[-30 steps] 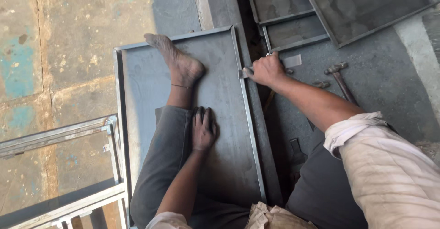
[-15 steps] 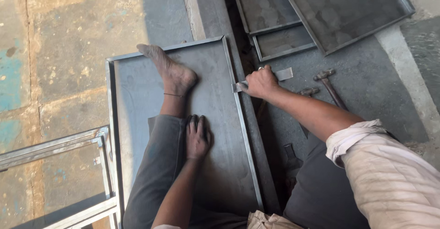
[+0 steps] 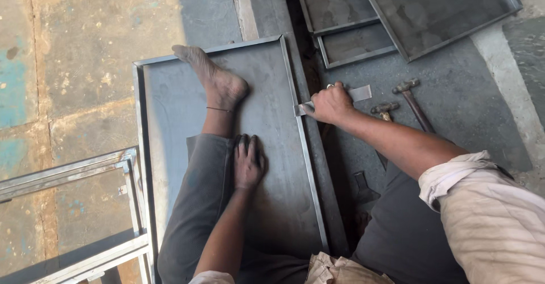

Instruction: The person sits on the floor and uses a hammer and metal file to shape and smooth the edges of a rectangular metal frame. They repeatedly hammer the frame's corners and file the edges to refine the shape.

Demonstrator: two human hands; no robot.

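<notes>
Floor (image 3: 85, 51) of worn concrete carries everything; the person sits on it with one bare foot (image 3: 218, 82) planted inside a large grey sheet-metal tray (image 3: 170, 108). Tray lies flat, raised rim all round, its far corners towards the top of view and its right rim running from the far right corner down towards the person's lap. More trays (image 3: 431, 11) lie stacked beyond the far right corner, and a welded bar frame (image 3: 74, 173) sits off the tray's left rim. Left hand (image 3: 248, 162) is spread flat, palm down, fingers together, pressing the tray bottom next to the bent knee, nearer the right rim than the left. Right hand (image 3: 330, 103) is closed in a fist round a flat metal strip (image 3: 357, 94), whose near end rests on the right rim about a third of the way down from the far corner. Two hammers (image 3: 411, 99) lie on the floor just right of that hand, untouched. Judged step: truing or scraping the right rim with the strip while the tray is held down. Next stroke calls for steady downward pressure and keeping the strip square to the rim.
</notes>
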